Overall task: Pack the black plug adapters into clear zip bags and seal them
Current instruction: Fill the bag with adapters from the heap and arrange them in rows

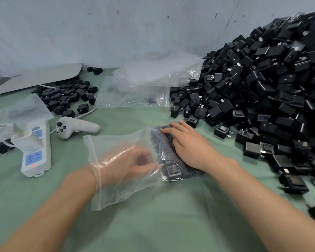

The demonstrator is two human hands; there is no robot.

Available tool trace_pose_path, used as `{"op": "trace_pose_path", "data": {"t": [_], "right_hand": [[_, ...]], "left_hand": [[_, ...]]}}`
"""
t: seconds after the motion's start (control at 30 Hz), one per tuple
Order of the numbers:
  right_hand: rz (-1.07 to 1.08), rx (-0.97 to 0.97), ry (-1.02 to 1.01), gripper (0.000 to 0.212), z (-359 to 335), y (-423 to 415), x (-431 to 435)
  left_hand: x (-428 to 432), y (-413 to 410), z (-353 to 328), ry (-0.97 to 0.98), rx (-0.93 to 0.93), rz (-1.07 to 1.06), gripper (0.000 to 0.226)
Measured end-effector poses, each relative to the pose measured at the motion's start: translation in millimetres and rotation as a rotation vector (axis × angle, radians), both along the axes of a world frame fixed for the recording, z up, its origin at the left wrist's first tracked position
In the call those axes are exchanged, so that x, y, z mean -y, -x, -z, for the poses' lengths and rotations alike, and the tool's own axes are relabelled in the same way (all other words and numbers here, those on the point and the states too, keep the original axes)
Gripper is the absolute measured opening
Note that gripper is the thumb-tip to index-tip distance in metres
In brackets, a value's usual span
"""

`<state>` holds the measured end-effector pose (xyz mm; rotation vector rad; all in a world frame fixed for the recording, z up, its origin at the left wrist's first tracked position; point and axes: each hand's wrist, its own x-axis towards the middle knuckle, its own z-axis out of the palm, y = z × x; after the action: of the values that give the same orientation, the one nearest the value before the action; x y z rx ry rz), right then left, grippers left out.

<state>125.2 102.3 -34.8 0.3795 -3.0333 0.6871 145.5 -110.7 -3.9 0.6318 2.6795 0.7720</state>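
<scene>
A clear zip bag [116, 193] lies on the green table cover [153, 224] in the middle, its open mouth toward the left. My left hand [127, 160] is inside the bag up to the wrist, blurred behind the plastic, so its grip is unclear. Several black plug adapters [173, 170] sit packed at the bag's right end. My right hand [189, 144] lies flat on top of the bag from outside, fingers straight, pressing on those adapters. A large heap of loose black adapters [262, 88] fills the right side.
Empty clear bags [135, 88] lie at the back centre. A smaller adapter pile [65, 95] sits back left under a grey sheet. A white power strip [36, 157] and a white handheld controller [75, 127] are on the left. Stray adapters [295, 182] lie near my right forearm.
</scene>
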Motion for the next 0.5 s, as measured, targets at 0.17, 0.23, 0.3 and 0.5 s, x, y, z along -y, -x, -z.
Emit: {"op": "trace_pose_path", "data": {"t": [0.17, 0.23, 0.3, 0.5], "right_hand": [[0.009, -0.016, -0.028, 0.048, -1, -1, 2], [0.047, -0.071, -0.083, 0.045, -1, -2, 4], [0.076, -0.159, -0.136, 0.043, -3, -6, 7], [0.097, -0.201, -0.058, 0.043, -10, -24, 27]], "left_hand": [[51, 6, -8, -0.092, -0.314, -0.063, 0.031], [62, 4, -3, -0.113, -0.266, -0.054, 0.026], [76, 0, 2, -0.165, -0.259, -0.063, 0.017], [101, -22, -2, -1.122, 0.273, -0.578, 0.041]]}}
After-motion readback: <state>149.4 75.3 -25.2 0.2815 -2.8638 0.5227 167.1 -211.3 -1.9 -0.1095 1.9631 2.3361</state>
